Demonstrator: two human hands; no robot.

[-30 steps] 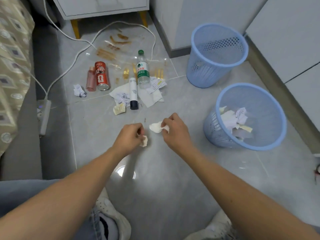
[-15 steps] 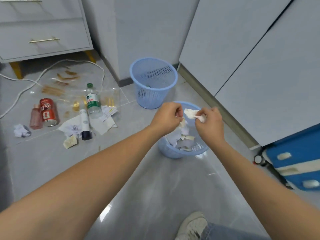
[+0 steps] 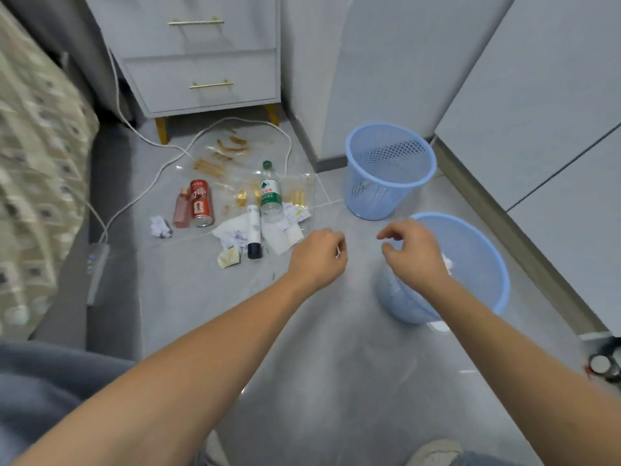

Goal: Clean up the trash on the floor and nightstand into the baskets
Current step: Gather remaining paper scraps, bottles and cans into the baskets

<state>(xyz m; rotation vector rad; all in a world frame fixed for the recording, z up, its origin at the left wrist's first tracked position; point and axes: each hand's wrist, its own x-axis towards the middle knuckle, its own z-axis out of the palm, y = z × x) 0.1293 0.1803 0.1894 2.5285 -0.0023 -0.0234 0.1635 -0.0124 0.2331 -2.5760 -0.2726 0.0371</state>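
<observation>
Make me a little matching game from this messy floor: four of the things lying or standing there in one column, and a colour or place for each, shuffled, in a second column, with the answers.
Things
1. drink can
2. plastic bottle
3. far basket
4. crumpled paper ball

Descriptions
A. light blue mesh, standing nearest the wall corner
B. white, leftmost of the litter
C. red, lying beside a pink bottle
D. clear, with a green cap and green label

Pairs: 1-C, 2-D, 3-A, 4-B
</observation>
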